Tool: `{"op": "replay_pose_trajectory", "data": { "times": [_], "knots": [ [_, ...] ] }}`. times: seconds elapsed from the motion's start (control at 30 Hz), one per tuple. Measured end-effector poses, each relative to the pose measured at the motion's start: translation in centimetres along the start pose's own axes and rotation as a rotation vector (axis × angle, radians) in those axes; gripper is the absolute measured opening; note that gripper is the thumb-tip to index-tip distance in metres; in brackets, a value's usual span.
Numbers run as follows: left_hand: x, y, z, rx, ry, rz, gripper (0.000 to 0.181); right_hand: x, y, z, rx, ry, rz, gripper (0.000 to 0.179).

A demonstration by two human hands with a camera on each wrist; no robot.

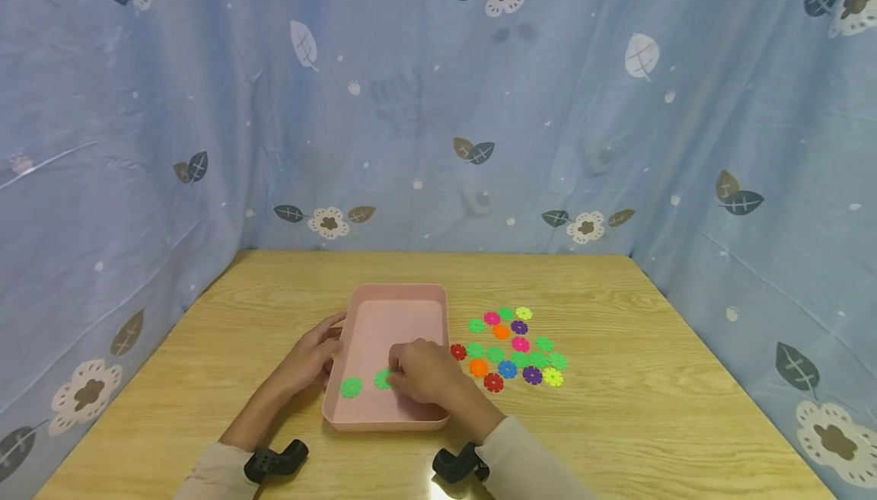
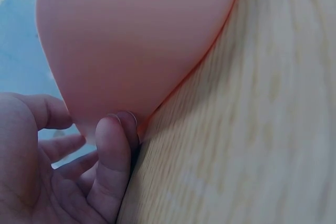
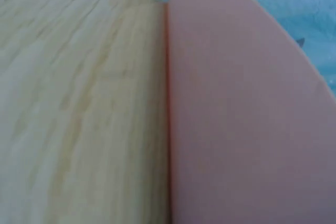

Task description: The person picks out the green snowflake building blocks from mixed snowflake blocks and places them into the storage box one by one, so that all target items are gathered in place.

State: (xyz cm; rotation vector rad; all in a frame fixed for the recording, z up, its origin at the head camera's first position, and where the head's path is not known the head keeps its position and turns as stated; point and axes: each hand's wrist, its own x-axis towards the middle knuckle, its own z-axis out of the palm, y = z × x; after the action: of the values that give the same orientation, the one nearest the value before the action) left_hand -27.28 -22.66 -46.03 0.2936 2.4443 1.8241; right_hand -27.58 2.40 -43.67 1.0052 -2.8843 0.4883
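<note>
Your loosely spread left hand [image 1: 310, 358] steadies the pink tray [image 1: 400, 321]; lay flat the green notched disc [image 1: 381, 379] your right hand [image 1: 428, 372] pinches.

A tray [image 1: 400, 319] is set on the table [image 1: 617, 409], left of a group of discs [image 1: 521, 344]. Two other discs [image 1: 352, 387] are laid in the tray's near half, side by side. Against the tray's left wall the left hand [image 1: 311, 355] is placed; over its near right part the right hand [image 1: 426, 372] is held. Behind the table and along both sides a curtain [image 1: 411, 104] is hung.
</note>
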Motion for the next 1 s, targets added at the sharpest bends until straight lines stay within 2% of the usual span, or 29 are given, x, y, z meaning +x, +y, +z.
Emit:
{"op": "replay_pose_trajectory", "data": {
  "times": [0.13, 0.23, 0.6, 1.0],
  "knots": [
    [-0.24, -0.04, -0.08, 0.006, 0.003, -0.002, 0.062, 0.03, -0.33, 0.37, -0.109, -0.013, -0.019, 0.029],
    [-0.30, 0.05, -0.10, 0.009, 0.003, 0.001, 0.061, 0.09, -0.44, 0.49, -0.140, -0.022, -0.011, 0.034],
    [-0.27, 0.19, -0.02, 0.006, -0.012, 0.000, 0.060, 0.04, -0.32, 0.48, -0.142, -0.029, -0.008, 0.033],
    [-0.30, 0.18, -0.05, 0.008, -0.018, 0.005, 0.061, 0.02, -0.21, 0.61, -0.153, -0.015, -0.024, 0.040]
  ]
}}
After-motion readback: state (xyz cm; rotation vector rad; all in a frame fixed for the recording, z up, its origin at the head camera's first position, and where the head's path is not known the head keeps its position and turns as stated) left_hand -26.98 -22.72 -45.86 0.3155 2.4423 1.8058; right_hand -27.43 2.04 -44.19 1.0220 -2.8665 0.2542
